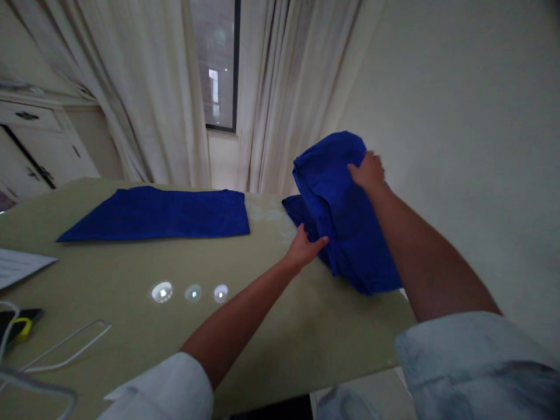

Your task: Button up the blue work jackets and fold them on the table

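Note:
A folded dark-blue cloth (345, 216) rises above the right end of the table, its upper part lifted and bulging. My right hand (371, 172) is closed on its upper right edge, thumb across the front and the other fingers partly hidden. My left hand (305, 248) reaches to the cloth's lower left side, thumb and fingers spread apart against it. Part of the cloth's underside, left of the lifted part, lies on the table. A second blue cloth (166, 214) lies flat and folded at the table's far side, apart from both hands.
The pale greenish table (131, 332) reflects several ceiling lights. White cables (70, 350), a black-and-yellow object (24, 326) and a paper sheet (21, 265) lie at the left. Behind are curtains (161, 87), a window (216, 70) and a white cabinet (44, 134). A wall (472, 116) stands at the right.

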The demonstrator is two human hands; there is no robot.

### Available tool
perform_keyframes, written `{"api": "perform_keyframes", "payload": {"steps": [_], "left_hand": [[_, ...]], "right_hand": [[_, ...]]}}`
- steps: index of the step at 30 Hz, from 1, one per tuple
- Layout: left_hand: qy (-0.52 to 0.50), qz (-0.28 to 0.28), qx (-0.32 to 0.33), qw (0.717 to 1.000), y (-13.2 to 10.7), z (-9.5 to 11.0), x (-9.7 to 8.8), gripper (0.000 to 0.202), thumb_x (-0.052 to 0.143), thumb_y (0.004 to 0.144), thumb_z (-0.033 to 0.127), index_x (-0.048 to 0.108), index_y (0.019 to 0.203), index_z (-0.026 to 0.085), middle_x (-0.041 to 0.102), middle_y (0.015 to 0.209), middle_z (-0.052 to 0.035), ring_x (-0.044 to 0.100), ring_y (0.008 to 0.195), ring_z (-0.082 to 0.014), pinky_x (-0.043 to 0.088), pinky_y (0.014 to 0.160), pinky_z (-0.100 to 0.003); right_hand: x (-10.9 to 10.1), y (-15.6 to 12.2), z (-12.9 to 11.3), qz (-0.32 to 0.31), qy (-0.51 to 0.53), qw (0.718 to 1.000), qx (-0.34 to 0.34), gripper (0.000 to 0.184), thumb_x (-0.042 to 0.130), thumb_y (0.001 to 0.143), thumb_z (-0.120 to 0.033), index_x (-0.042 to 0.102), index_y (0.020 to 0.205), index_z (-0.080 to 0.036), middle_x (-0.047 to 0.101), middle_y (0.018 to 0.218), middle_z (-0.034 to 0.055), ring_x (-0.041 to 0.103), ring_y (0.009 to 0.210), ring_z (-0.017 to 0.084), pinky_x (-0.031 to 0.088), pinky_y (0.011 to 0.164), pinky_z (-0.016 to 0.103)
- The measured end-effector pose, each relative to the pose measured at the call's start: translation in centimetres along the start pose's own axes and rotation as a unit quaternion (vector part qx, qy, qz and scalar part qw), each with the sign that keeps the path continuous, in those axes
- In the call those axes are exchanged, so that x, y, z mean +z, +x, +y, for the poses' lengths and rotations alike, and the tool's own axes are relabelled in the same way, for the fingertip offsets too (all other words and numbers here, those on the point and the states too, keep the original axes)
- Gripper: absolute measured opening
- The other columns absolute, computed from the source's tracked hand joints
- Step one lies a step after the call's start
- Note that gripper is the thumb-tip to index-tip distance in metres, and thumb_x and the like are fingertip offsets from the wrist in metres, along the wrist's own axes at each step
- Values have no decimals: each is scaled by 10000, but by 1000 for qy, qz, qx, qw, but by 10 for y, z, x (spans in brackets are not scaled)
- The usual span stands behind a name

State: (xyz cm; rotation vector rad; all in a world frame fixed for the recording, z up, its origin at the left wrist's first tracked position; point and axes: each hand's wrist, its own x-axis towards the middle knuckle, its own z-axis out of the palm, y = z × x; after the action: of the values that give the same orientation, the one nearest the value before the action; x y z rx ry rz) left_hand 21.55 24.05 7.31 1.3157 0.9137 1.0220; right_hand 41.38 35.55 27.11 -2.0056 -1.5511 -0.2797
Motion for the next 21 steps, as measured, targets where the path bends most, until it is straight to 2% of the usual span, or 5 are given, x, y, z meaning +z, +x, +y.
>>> {"api": "perform_keyframes", "payload": {"steps": [3,6,10,16,21], "left_hand": [[237,82,-18,968,3,-27,-87,923,730,908,367,241,1665,165,381,1653,-268,581,1380,-329,459,1159,-464],[507,151,-33,848,-9,-47,-186,936,736,878,413,302,1664,150,229,1737,-239,261,1596,-403,262,1274,-534],[617,134,-101,769,-14,-53,-254,955,571,891,752,378,1650,205,303,1711,-237,289,1570,-445,280,1231,-589],[639,144,-91,750,-10,-23,-242,501,317,1063,357,721,1294,174,662,1341,-241,613,1281,-389,492,1004,-494],[628,52,-57,774,-51,-18,-157,482,305,1087,351,722,1255,178,746,1188,-226,724,1120,-361,543,914,-458]], "right_hand": [[77,-73,32,-120,11,993,17,832,773,828,-668,607,1338,-31,620,1328,357,605,1289,421,428,1096,604],[135,-146,73,-188,18,982,28,881,748,784,-750,622,1356,-91,587,1436,336,549,1379,471,371,1149,669],[163,-187,95,-189,27,981,11,803,679,873,-642,557,1469,-118,461,1604,280,375,1535,448,203,1265,651],[164,-224,65,-193,281,940,-19,639,627,904,-626,601,1424,-256,558,1556,153,520,1457,329,410,1213,546],[187,-267,21,-260,436,858,78,571,483,984,-704,659,1327,-282,726,1321,128,713,1211,288,614,972,455]]}}
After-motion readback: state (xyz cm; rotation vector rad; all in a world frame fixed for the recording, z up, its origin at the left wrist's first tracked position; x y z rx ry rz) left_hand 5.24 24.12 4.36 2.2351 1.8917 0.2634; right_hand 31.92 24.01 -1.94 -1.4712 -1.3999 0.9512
